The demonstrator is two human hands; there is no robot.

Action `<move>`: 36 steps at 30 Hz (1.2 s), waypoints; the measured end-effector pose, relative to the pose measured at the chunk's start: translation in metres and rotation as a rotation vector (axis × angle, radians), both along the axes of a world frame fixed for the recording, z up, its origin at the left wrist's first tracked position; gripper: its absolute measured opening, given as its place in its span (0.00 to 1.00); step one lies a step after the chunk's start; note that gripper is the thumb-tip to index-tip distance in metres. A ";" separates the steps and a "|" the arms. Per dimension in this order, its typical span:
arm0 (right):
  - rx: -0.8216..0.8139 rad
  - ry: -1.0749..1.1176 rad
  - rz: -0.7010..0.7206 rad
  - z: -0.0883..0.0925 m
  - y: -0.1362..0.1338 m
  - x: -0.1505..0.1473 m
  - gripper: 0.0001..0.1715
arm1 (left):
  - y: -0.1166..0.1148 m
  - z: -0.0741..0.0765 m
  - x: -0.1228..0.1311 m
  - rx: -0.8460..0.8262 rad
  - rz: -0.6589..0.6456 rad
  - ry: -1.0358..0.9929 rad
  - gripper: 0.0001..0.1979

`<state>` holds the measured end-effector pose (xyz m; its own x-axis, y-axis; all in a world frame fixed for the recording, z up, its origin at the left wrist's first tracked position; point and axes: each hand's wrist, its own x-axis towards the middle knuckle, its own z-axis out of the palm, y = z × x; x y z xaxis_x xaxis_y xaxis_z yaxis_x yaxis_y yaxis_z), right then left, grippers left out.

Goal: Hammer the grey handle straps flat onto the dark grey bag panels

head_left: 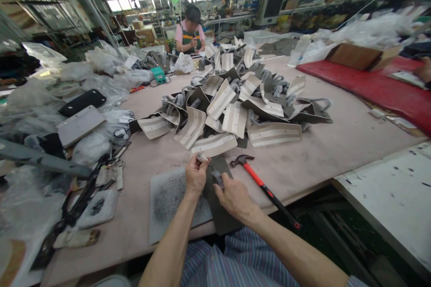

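well, left hand (196,176) pinching, right hand (236,196) (curled)

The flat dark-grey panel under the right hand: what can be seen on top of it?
A small grey, plastic-looking piece in the bare right hand appears over the panel; contact is unclear. The hand hides the surface directly beneath it.

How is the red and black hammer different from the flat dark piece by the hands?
The hammer has a bright red and black handle, while the flat dark piece is dark grey. The hammer is long and thin; the flat dark piece is wider. No hand touches the hammer, but the right hand is over the flat dark piece. Both lie near the right hand.
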<state>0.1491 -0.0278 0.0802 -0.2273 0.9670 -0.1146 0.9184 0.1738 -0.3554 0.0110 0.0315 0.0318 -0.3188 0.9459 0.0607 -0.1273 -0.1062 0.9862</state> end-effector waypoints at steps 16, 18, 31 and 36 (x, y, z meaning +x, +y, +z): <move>0.137 -0.159 -0.181 -0.051 0.016 0.116 0.15 | 0.002 -0.023 0.001 -0.075 -0.125 0.318 0.10; 0.040 -0.154 -0.187 -0.054 0.017 0.127 0.11 | 0.002 -0.021 0.002 -0.069 -0.118 0.364 0.08; -0.302 0.723 -0.319 0.011 0.019 0.088 0.15 | -0.003 -0.027 0.009 0.067 -0.127 0.608 0.10; 0.161 0.188 0.107 0.047 0.036 0.079 0.12 | -0.002 -0.023 0.009 0.059 -0.133 0.648 0.08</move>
